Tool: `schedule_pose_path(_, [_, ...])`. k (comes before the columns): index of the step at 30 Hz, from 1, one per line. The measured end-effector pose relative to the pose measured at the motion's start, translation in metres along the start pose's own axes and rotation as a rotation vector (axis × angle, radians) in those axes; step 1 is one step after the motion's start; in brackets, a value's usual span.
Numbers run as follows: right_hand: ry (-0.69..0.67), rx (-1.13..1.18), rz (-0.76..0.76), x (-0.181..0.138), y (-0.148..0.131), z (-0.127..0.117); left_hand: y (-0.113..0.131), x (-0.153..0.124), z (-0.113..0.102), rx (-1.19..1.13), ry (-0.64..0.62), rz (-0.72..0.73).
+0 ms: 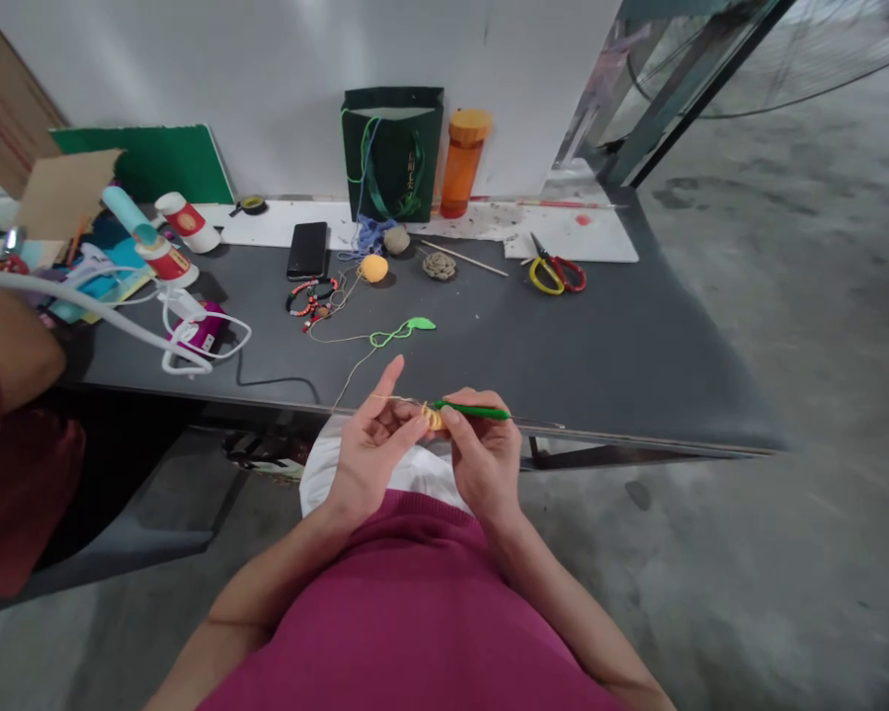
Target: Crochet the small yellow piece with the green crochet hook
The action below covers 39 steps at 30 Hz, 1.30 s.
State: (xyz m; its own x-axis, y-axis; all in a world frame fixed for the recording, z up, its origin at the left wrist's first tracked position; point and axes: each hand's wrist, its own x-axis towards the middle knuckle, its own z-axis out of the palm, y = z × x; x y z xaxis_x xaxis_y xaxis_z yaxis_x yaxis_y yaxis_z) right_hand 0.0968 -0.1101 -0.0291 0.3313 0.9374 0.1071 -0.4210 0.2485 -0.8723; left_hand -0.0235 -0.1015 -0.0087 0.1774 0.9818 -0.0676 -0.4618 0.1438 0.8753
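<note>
My left hand pinches a small piece of yellow crochet work, its index finger raised with a thin yarn strand running over it. In my right hand is a crochet hook with a green handle, its tip end at the yellow piece. Both hands meet just in front of the table's near edge. The strand leads back across the table towards an orange-yellow ball. A bright green crocheted piece with a cord lies beyond my hands. Fingers hide part of the yellow piece.
Scissors, a grey-brown crocheted piece, a thin stick, a beaded bracelet and a phone lie on the dark table. Behind stand a green paper bag and an orange bottle. Another person's arm is at left.
</note>
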Motion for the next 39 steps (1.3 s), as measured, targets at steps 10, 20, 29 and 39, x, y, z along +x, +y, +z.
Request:
schedule_pose_path(10, [0.032,0.097,-0.022,-0.001,0.003,0.005,-0.006,0.003,0.004,-0.101,0.035,0.013])
schedule_pose_path(20, [-0.009,0.057,0.133,0.000,0.005,0.004,-0.008,0.005,0.001,-0.069,0.049,0.015])
schedule_pose_path(29, [-0.090,0.062,0.223,-0.001,0.006,0.001,-0.007,0.004,-0.001,0.179,0.060,0.220])
schedule_pose_path(39, [-0.236,0.106,0.309,0.000,0.002,0.004,-0.021,0.008,-0.006,0.512,0.123,0.724])
